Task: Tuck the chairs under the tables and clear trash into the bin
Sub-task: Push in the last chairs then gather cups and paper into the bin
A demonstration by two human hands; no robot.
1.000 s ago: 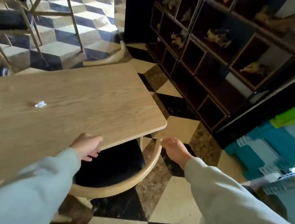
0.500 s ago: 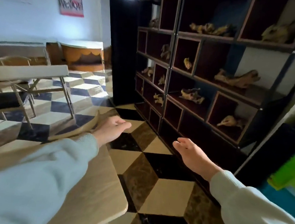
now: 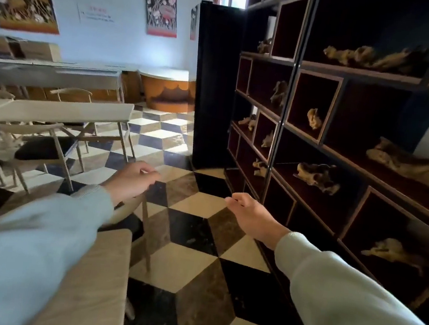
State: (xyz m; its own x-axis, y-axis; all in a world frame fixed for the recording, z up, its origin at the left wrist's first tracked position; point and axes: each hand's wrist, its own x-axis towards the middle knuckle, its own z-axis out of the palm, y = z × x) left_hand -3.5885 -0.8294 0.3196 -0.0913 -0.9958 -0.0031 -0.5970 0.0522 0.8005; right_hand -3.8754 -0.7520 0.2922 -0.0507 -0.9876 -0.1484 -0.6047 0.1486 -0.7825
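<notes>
Reaching forward over the floor (image 3: pixel 194 230), both arms are showing in pale grey-green sleeves (image 3: pixel 35 248). Left hand (image 3: pixel 131 182) is hanging above the curved wooden back of a chair (image 3: pixel 128 209) just beyond the near table (image 3: pixel 103 270); fingers are curling loosely downward, partly open, gripping nothing. Whether the palm is touching the chair back: cannot tell, hand is blocking the contact area. One chair leg (image 3: pixel 146 235) is showing below the hand, slanting down to the checkered tiles. Right hand (image 3: pixel 252 215) is floating apart from everything, between the chair and the dark shelf unit (image 3: pixel 343 156), fingers relaxed and slightly bent, palm facing inward, empty. Near table is occupying the lower left, its rounded corner lying under the left sleeve. Farther left, a second chair (image 3: pixel 45 147) with a dark seat is sitting partly under a pale table (image 3: pixel 60 112). Shelf compartments are holding gnarled wood pieces (image 3: pixel 317 175). No bin or trash is appearing in view.
</notes>
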